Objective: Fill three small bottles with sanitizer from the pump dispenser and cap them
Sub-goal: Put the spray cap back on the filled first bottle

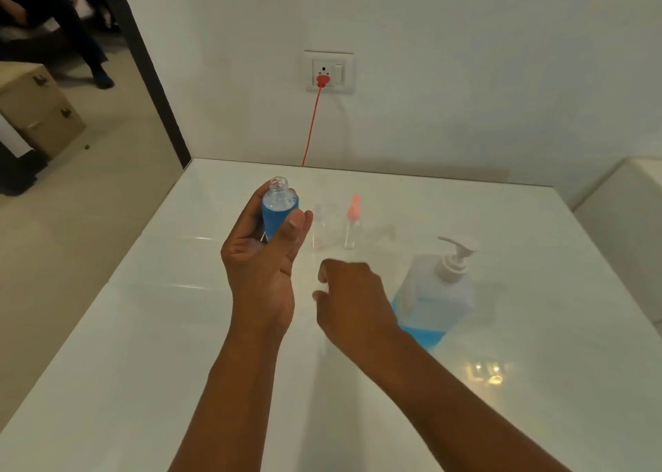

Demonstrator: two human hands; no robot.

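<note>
The left hand (267,253) is raised above the glossy white table (150,346), fingers and thumb wrapped round a small clear plastic bottle (278,208) filled with blue sanitizer, its threaded neck uncapped; the right hand (353,299) hovers low with fingers curled (whether it grips anything I cannot tell); behind it stand an empty clear bottle (320,229) and a pink-capped one (353,226); the large pump dispenser (435,292) stands right.

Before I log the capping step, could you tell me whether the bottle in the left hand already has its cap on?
No, the bottle held in the left hand shows a bare threaded neck above the blue liquid.
</note>
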